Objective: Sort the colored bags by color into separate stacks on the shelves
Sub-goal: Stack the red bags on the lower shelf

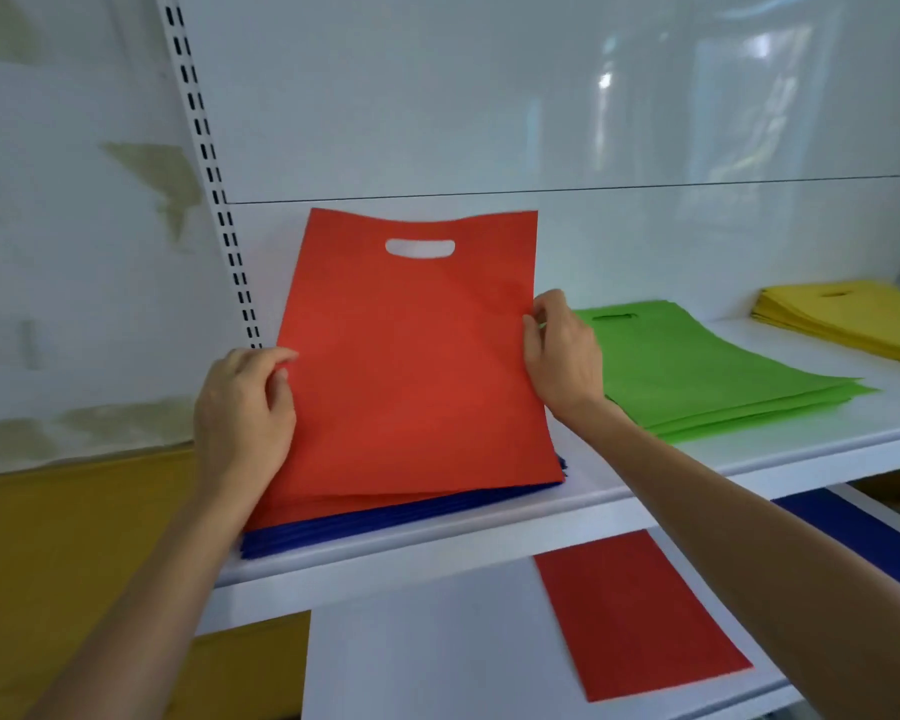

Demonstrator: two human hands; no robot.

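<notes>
Head view here: both hands are on the same red bag [411,366]. The left hand [242,407] has its fingers curled round the bag's left edge, about halfway up. The right hand [562,350] pinches the right edge a bit higher, fingertips on the front face. So both grips are closed on that one bag.

The bag is tipped up on end, with the oval handle cutout at the top and the top edge leaning back toward the white back panel [489,96]. Its bottom edge sits on a stack of blue bags [385,517], and there look to be a few more red layers right under it, though I can't tell how many. The blue stack lies flat at the left end of the upper shelf [489,543], and its edges poke out below the red.

Just right of the right hand on the same shelf is a flat stack of green bags [707,366], not touching the red one. Further right, well apart from the green, is a yellow stack [848,319], partly cut off by the frame.

One shelf down, the lower shelf [411,657] has a single red bag [640,615] lying flat, with something blue [848,527] behind the right forearm. The slotted upright [214,174] runs up the left side, and a mustard-coloured surface [74,537] sits low on the left
</notes>
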